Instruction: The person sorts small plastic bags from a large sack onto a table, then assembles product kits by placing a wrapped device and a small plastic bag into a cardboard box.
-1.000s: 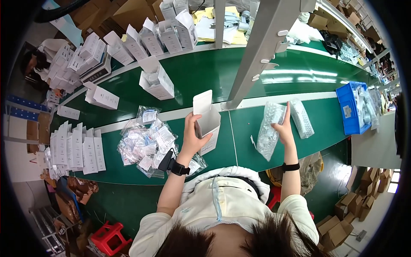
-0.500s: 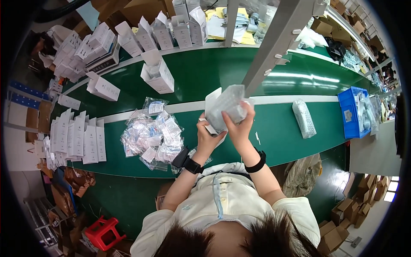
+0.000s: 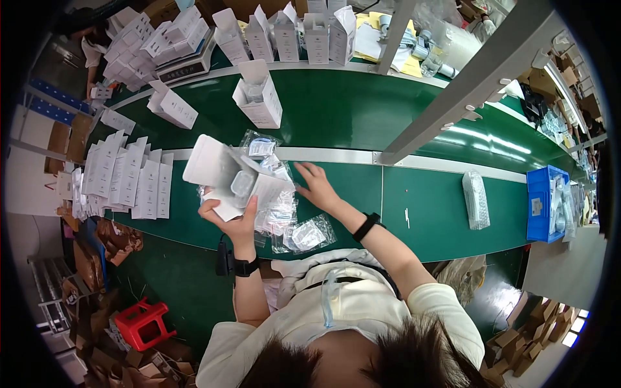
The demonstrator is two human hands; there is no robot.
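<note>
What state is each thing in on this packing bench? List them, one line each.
White box: open, held up in left hand.
Right hand: empty, reaching into clear bags.
Standing box: upright, top flap open.
Flat cartons: folded, laid in a row.
Blue bin: filled.
</note>
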